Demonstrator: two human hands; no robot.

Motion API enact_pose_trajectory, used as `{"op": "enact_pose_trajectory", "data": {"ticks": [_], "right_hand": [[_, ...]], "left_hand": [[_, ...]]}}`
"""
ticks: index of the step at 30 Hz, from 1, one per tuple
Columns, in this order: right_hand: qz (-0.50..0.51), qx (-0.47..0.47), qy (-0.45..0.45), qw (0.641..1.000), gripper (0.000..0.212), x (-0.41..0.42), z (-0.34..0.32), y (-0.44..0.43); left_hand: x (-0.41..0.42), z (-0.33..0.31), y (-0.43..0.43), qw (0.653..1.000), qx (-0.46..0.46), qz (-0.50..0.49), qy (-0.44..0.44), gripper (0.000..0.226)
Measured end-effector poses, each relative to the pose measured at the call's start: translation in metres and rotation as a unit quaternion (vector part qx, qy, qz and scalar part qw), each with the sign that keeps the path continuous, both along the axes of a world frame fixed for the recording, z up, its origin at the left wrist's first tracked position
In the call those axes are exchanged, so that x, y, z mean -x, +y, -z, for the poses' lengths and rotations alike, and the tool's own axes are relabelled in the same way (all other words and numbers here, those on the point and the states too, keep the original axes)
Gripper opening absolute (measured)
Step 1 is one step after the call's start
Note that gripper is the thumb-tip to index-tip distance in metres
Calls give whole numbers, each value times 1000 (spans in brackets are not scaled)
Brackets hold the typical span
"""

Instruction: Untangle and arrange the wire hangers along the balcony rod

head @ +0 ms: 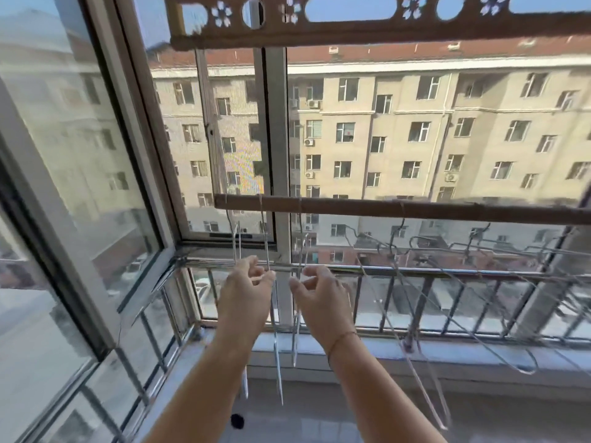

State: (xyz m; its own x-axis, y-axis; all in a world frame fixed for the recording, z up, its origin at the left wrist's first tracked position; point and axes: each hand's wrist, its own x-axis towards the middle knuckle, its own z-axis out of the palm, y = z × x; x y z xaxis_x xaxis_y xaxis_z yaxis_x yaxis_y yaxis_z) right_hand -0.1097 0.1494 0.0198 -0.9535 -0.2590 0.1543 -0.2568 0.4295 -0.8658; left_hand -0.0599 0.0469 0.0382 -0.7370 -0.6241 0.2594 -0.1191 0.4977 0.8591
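Left hand [246, 287], at centre frame, pinching the thin wire of one hanger [267, 251] between thumb and curled fingers. Right hand [319, 292], just beside it, half closed with thumb and forefinger drawn together around a second hanger [299, 282]; firm contact with that wire hard to confirm. Held apart, probably to keep the two hangers from swinging back together while being spaced.

Both hangers hooked over the brown rod [415, 209] running across the middle of the frame, hanging edge-on and reaching down past the wrists. A third hanger [238, 247] just left of them, also edge-on, near the rod's left end.

Toward the right of the frame, a cluster of hangers [473, 251] lying tilted and crossed over one another below the rod, some resting across the railing [399, 271], one long loop [425, 372] sagging toward the lower right. Likely the tangle not yet sorted.

Beyond, window frames [278, 155] and an apartment block [415, 123]; carved wooden panel [351, 24] along the top.
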Motion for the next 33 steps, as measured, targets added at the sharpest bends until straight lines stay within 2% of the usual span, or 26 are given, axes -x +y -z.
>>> {"op": "enact_pose_trajectory", "data": {"ticks": [3, 6, 11, 20, 29, 33], "right_hand": [[7, 1, -1, 1000, 27, 4, 0, -6], [-4, 52, 4, 999, 10, 6, -1, -1], [36, 92, 7, 995, 14, 11, -4, 26], [52, 37, 31, 997, 16, 15, 3, 58], [51, 30, 14, 998, 19, 12, 4, 68], [80, -14, 68, 994, 29, 5, -2, 72]], "left_hand": [[5, 3, -2, 999, -37, 28, 6, 43], [9, 2, 1, 997, -70, 44, 14, 40], [15, 4, 18, 993, -85, 74, 38, 41], [18, 11, 40, 990, -99, 94, 38, 40], [10, 10, 35, 992, -93, 74, 38, 38], [3, 8, 33, 997, -60, 42, 35, 38]]}}
